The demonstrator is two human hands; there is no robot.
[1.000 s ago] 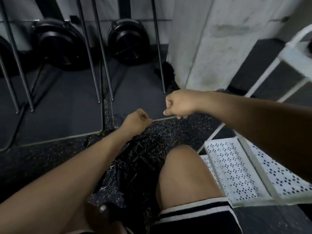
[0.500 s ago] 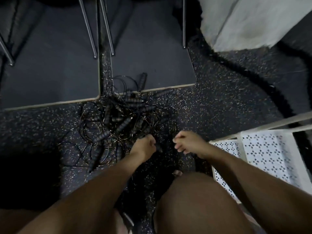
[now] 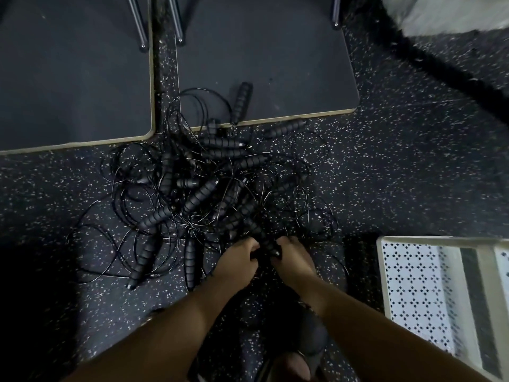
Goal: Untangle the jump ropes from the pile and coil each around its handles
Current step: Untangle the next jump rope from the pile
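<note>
The scene is dim, so the black pile of jump ropes (image 3: pixel 209 188) nearly merges with the dark speckled floor (image 3: pixel 399 166), only thin glints tracing the cords, and heavy shadow swallows the lower left corner. The brightest patches are the white perforated step (image 3: pixel 418 288) and the smeared, blurred pale wall (image 3: pixel 454 15). The left hand (image 3: pixel 237 264) and right hand (image 3: pixel 296 260) look slightly soft around the handle (image 3: pixel 268 244) they grip, and the mat (image 3: pixel 74 78) edges bow with wide-angle distortion.
</note>
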